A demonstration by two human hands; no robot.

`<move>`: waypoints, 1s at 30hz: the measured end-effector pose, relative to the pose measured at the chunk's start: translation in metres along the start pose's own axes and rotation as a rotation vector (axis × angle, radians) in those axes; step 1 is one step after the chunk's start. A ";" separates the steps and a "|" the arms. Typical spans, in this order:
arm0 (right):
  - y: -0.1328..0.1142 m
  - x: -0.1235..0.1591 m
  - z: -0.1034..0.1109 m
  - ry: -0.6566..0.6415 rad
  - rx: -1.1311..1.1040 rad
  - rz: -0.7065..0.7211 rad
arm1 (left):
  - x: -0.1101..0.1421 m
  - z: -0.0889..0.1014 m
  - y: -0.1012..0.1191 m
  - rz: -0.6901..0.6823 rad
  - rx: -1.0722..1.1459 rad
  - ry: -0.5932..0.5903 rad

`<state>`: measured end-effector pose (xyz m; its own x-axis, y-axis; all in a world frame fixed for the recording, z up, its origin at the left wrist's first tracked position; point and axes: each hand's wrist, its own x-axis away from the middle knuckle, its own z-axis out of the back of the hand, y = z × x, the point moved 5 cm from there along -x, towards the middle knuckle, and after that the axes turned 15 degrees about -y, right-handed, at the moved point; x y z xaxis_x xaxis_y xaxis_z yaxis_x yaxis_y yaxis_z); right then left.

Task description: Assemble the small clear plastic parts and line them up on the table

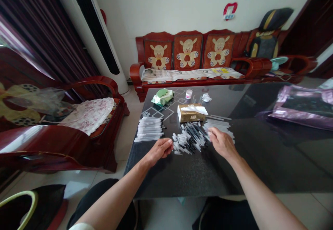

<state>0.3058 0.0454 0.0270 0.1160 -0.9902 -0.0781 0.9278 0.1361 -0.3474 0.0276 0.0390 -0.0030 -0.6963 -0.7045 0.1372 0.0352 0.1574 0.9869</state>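
My left hand (pixel 161 148) is closed in a pinch at the near left edge of a pile of short whitish caps (pixel 182 141); what its fingers hold, if anything, is too small to make out. My right hand (pixel 221 141) is also closed, thumb against fingers, over the near side of a row of clear pen tubes (pixel 217 124). Whatever it grips is hidden. Between the hands, thin black pen refills (pixel 194 131) lie beside the caps. Left of them, several whitish pens (pixel 149 129) with dark ends are lined up side by side.
A cardboard box (pixel 191 113) stands behind the refills on the dark table (pixel 182 178). Farther back are a green wipes packet (pixel 162 97), a small white tub (pixel 188 94) and crumpled tissue (pixel 206 97). A purple plastic bag (pixel 286 102) lies at right.
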 end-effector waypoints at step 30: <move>0.019 -0.025 0.000 0.293 0.178 0.190 | -0.005 0.008 -0.011 -0.022 -0.408 0.203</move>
<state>0.3201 0.0727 0.0220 0.2093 -0.8933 -0.3979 0.9496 0.2828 -0.1355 0.0255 0.0463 -0.0153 -0.5468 -0.8325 0.0890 0.3298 -0.1165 0.9368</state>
